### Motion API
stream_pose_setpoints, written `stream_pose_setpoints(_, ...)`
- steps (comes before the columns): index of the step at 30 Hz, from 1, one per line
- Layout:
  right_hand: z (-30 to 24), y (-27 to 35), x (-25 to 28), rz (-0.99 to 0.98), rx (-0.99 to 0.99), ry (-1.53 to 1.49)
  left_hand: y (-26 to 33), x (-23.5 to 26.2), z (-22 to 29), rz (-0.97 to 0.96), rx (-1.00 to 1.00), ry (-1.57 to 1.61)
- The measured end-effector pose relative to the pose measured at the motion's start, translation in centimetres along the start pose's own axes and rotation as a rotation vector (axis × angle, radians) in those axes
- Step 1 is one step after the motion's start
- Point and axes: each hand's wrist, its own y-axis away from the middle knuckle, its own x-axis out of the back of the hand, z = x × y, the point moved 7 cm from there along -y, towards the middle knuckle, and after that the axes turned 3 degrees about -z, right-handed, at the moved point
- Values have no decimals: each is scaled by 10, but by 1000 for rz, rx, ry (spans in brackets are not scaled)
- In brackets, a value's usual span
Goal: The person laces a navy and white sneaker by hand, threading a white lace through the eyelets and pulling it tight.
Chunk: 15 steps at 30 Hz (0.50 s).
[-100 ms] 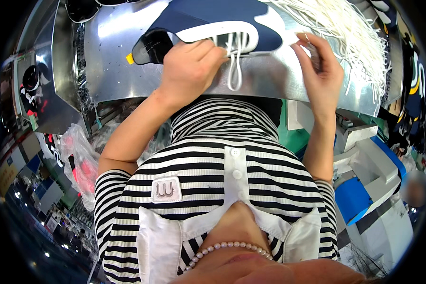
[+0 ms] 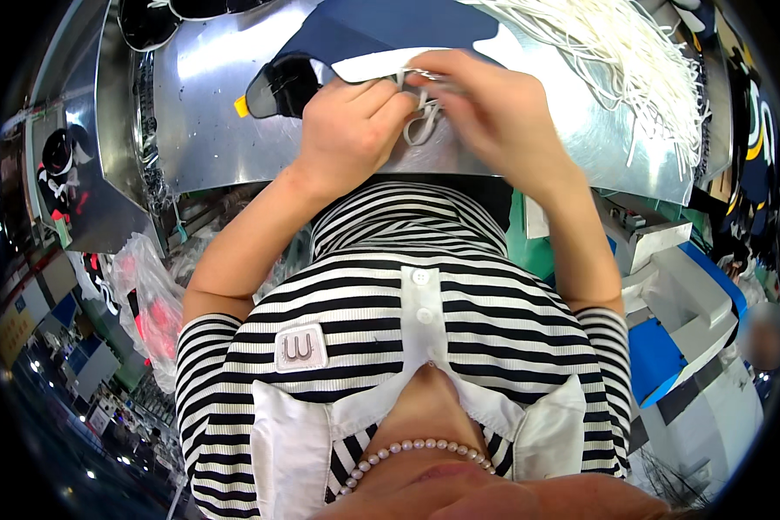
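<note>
A navy and white shoe upper (image 2: 381, 26) with a dark lining and a small yellow tab lies at the far side of the metal table. My left hand (image 2: 353, 130) is closed on its near edge, beside the lacing. White shoelace (image 2: 422, 128) hangs from there in a small loop toward me. Over the lacing, my right hand (image 2: 503, 113) has its fingers curled in a pinch at the lace, close to my left fingertips. Something thin and pale glints at the right index fingertip; the blurred thumb partly hides it.
A large heap of loose white laces (image 2: 615, 69) covers the table's right end. Black shoe pieces (image 2: 152, 22) lie at the far left of the metal table (image 2: 217, 147). Below the right edge stands a blue and white bin (image 2: 667, 347); a clear plastic bag (image 2: 143, 286) hangs at left.
My right hand has moved left, from beside the shoe's right end to the lacing. The hanging lace loop has become shorter and shifted a little. My left hand keeps its grip.
</note>
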Motion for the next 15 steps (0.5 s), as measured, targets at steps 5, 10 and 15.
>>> stream_pose_setpoints(5, 34, -12, -28, -209, -302, 294, 3, 2, -4, 18, 29, -22)
stream_pose_setpoints(10, 58, -17, -30, -136, -344, -129, 3, -5, -9, -28, 32, 107)
stream_pose_setpoints(15, 38, -42, 124, 611, 76, -555, 1, -5, -4, -134, 43, 185)
